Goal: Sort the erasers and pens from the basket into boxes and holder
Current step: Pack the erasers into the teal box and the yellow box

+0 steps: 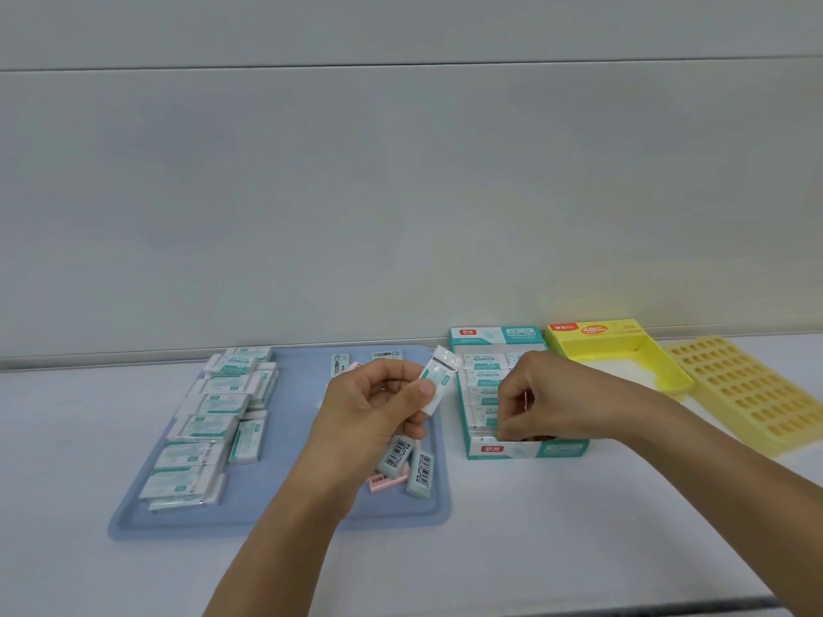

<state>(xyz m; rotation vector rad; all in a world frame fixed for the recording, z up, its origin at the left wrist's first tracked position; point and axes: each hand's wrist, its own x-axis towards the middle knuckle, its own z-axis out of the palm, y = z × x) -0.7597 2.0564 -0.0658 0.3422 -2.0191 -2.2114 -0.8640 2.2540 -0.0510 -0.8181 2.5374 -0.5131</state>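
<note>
My left hand holds a white-and-teal wrapped eraser upright between thumb and fingers, above the blue tray. My right hand reaches down into the near end of the teal eraser box, fingers curled on an eraser there; what it grips is mostly hidden. Rows of teal erasers lie in that box. Several white-and-teal erasers are piled on the tray's left. A pink eraser and two barcode-side erasers lie under my left hand.
An open yellow box stands right of the teal box. A yellow holder with a grid of holes lies at the far right. More small erasers sit at the tray's back. A grey wall rises behind the white table.
</note>
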